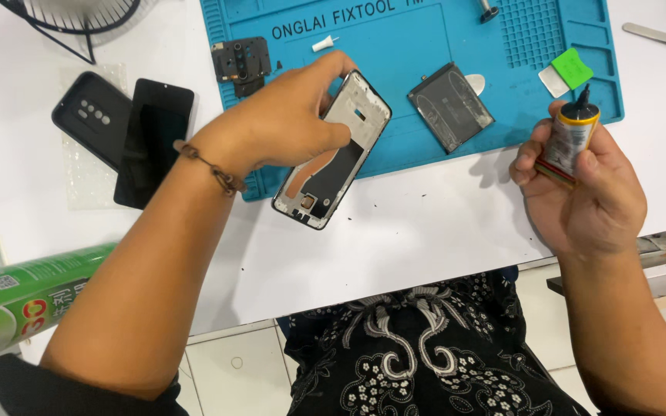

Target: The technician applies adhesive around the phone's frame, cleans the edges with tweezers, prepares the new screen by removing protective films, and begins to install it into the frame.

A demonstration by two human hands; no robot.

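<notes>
White table (pixel 425 239) bears a blue mat (pixel 425 46); left grip (pixel 279 123) clamps phone frame (pixel 333 154), right grip (pixel 580 185) glue tube (pixel 568 142).

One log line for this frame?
left hand: holds phone frame | right hand: holds glue tube | battery: on blue mat

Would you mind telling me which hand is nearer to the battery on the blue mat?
Right, narrowly. The right hand, holding a glue bottle, is right of the battery; the left hand holds the phone frame to its left.

Blue mat (pixel 425 46), white table (pixel 395 239), green can (pixel 25 304), black floral cloth (pixel 418 354).
</notes>
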